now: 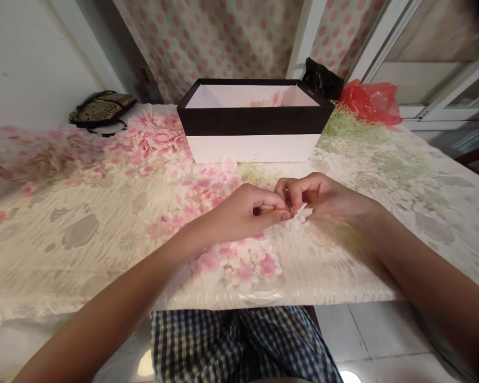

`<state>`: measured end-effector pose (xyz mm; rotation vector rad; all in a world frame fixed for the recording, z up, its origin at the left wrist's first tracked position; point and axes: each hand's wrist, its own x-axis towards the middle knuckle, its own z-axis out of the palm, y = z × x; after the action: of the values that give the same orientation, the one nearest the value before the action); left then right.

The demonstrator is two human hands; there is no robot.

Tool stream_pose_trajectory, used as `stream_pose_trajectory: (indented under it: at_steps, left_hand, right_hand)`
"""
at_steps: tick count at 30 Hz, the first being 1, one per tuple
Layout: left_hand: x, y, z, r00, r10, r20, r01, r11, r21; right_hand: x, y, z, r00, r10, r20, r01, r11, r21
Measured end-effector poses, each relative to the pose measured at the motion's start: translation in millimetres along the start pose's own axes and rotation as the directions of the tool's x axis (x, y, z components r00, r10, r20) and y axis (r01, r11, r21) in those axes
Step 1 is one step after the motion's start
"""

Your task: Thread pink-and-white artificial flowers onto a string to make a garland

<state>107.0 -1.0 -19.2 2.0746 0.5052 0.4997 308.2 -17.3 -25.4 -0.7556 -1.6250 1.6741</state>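
Note:
My left hand and my right hand meet above the table, thumbs and fingers pinched together at the fingertips. Between them is a small pale artificial flower, its white petals pointing down and right. Both hands appear closed on it; the exact grip of each is partly hidden by the fingers. Under and in front of my left hand lie loose pink and white flowers. More pink flowers spread behind it, up to the box.
A white box with a black rim stands at the back, some pink flowers inside. Pink petals heap at left beside a patterned bag. Light green shreds, a red plastic bag and a black plastic bag sit at right.

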Motion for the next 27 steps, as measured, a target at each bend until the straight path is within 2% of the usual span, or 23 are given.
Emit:
stream_pose_trajectory:
  at_steps: [4, 11, 14, 16, 18, 21, 22, 23, 24, 25, 26, 27]
  left_hand:
    - [0.3, -0.5, -0.4, 1.000, 0.011, 0.025, -0.012, 1.000, 0.018]
    - [-0.2, 1.1, -4.1, 0.997, 0.048, 0.060, -0.050, 0.998, 0.033]
    - [0.7, 1.3, -3.7, 0.995, 0.048, 0.090, -0.048, 0.999, -0.008]
    - [2.3, 0.2, -1.5, 0.998, 0.048, 0.042, -0.046, 0.997, -0.062]
    - [4.3, -1.4, 1.6, 0.997, 0.052, -0.058, -0.059, 0.989, -0.134]
    - [6.1, -3.7, 5.9, 0.989, 0.038, -0.144, -0.076, 0.960, -0.269]
    - [6.1, -4.3, 6.9, 0.989, 0.031, -0.142, -0.073, 0.951, -0.300]
    - [6.0, -4.9, 7.8, 0.991, 0.025, -0.133, -0.066, 0.947, -0.314]
    - [5.7, -5.6, 8.6, 0.993, 0.024, -0.117, -0.060, 0.950, -0.307]
    - [5.4, -6.5, 9.5, 0.995, 0.023, -0.093, -0.048, 0.959, -0.281]
    - [5.2, -7.7, 10.6, 0.998, 0.024, -0.066, -0.040, 0.970, -0.239]
    - [5.2, -9.3, 12.0, 0.999, 0.032, -0.039, -0.038, 0.983, -0.181]
  right_hand:
    - [0.8, 2.1, -0.9, 0.999, -0.008, 0.043, 0.009, 1.000, -0.021]
    - [3.0, 10.8, 0.0, 0.998, -0.054, 0.031, 0.056, 0.998, -0.039]
    - [3.9, 8.9, 2.6, 0.998, -0.059, 0.035, 0.061, 0.997, -0.052]
    - [2.9, 3.0, 4.4, 0.996, -0.086, -0.015, 0.084, 0.992, -0.092]
    - [-0.4, -6.3, 4.0, 0.980, -0.158, -0.121, 0.140, 0.980, -0.140]
    - [-9.9, -20.9, -6.2, 0.919, -0.264, -0.293, 0.185, 0.945, -0.271]
    - [-13.9, -24.1, -12.8, 0.904, -0.267, -0.333, 0.138, 0.921, -0.365]
    - [-18.1, -25.7, -20.7, 0.896, -0.245, -0.370, 0.038, 0.873, -0.486]
    - [-22.2, -25.6, -29.6, 0.896, -0.197, -0.398, -0.099, 0.785, -0.612]
    - [-26.0, -24.0, -38.8, 0.899, -0.096, -0.428, -0.265, 0.658, -0.704]
    - [-29.4, -20.9, -47.8, 0.882, 0.003, -0.471, -0.405, 0.517, -0.754]
    - [-32.2, -16.8, -55.8, 0.864, 0.088, -0.496, -0.488, 0.392, -0.780]
